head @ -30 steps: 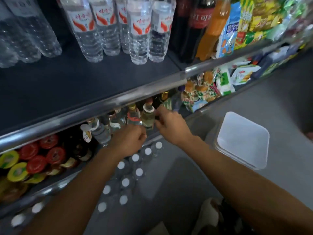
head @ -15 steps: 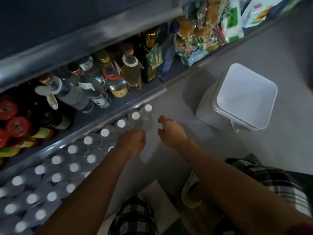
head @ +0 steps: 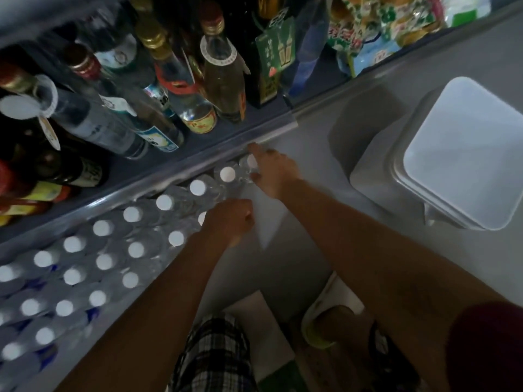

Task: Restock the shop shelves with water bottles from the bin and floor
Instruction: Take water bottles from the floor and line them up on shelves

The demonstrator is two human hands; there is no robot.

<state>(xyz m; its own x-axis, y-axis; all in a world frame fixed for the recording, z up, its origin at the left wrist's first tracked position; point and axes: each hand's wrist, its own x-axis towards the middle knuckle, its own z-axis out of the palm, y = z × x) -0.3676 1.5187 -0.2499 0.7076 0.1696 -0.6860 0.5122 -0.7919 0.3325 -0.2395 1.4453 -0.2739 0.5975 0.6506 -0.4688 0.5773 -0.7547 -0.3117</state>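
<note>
So the person is crouched at the bottom of a shop shelf, both bare arms reaching down. The clear plastic water bottles with white caps (head: pixel 104 261) stand packed in rows on the lowest level, right under the grey metal shelf edge (head: pixel 181 168). The right hand (head: pixel 273 172) is at the far end of the row, fingers wrapped around the neck of the last white-capped water bottle (head: pixel 250 162), index finger touching the shelf edge. The left hand (head: pixel 227 222) sits curled over the bottles nearer the front; can't tell whether it's actually gripping one, since the fingers hide what's under them. Above, glass liquor bottles with gold and red caps (head: pixel 215 72) line the next shelf. A white square plastic bin (head: pixel 464 154) stands on the grey floor (head: pixel 283 264) to the right, well apart from the hands.
</note>
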